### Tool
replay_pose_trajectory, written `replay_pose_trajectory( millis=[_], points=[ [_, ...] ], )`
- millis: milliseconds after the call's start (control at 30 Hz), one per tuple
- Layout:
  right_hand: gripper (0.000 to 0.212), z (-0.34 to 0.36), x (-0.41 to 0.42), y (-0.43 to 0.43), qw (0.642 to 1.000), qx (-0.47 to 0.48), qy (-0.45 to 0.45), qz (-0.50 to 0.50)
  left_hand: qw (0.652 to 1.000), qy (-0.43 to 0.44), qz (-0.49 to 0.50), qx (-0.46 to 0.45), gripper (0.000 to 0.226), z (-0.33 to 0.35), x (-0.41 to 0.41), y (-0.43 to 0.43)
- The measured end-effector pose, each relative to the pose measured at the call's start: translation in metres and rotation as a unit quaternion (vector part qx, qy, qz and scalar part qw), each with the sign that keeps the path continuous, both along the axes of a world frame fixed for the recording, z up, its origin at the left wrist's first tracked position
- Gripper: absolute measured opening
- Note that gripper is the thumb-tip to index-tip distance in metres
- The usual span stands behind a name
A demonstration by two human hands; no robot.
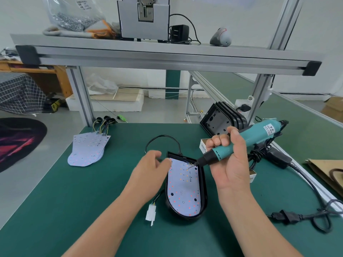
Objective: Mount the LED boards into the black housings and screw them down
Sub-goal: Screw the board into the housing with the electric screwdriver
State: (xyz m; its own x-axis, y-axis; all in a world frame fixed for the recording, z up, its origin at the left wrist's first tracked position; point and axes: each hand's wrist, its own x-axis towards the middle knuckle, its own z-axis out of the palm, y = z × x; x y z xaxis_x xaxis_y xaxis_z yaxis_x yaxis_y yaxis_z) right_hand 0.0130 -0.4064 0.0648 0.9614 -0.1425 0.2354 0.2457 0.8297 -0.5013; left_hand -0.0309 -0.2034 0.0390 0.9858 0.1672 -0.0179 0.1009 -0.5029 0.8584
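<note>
A black housing [203,191] lies on the green mat with a white LED board [183,190] seated inside it. My right hand [228,164] grips a teal electric screwdriver [241,141], tilted so its bit tip touches the upper part of the board. My left hand [150,173] rests at the housing's left edge, fingers loosely curved and holding nothing. The housing's black cable loops behind it, and a white connector [150,212] lies to its lower left.
A stack of spare LED boards [87,149] with wires lies at the left. Empty black housings [222,119] lean at the back right beside a small cardboard box [203,143]. The screwdriver's power cord [297,214] trails along the right. An aluminium shelf [167,54] spans overhead.
</note>
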Motion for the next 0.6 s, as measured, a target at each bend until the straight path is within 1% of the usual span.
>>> replay_pose_trajectory(
  millis=[67, 167, 333, 500, 600],
  points=[
    [0.002, -0.003, 0.004, 0.0, 1.0, -0.013, 0.004, -0.01, 0.997, 0.055, -0.044, -0.007, 0.037, -0.003, -0.002, -0.006],
    [0.004, -0.008, 0.01, 0.002, 0.999, -0.031, 0.008, -0.026, 0.994, 0.065, -0.086, -0.007, 0.03, -0.009, -0.004, -0.012],
    [0.006, -0.012, 0.021, 0.015, 0.997, -0.066, 0.009, -0.048, 0.992, 0.078, -0.083, -0.049, 0.035, -0.013, -0.001, -0.011],
    [0.009, -0.013, 0.031, 0.029, 0.994, -0.099, -0.008, -0.055, 0.992, 0.071, -0.081, -0.063, 0.037, -0.02, 0.002, -0.011],
    [0.014, -0.016, 0.033, 0.035, 0.991, -0.12, -0.012, -0.062, 0.992, 0.067, -0.084, -0.059, 0.034, -0.021, 0.003, -0.011]
  ],
)
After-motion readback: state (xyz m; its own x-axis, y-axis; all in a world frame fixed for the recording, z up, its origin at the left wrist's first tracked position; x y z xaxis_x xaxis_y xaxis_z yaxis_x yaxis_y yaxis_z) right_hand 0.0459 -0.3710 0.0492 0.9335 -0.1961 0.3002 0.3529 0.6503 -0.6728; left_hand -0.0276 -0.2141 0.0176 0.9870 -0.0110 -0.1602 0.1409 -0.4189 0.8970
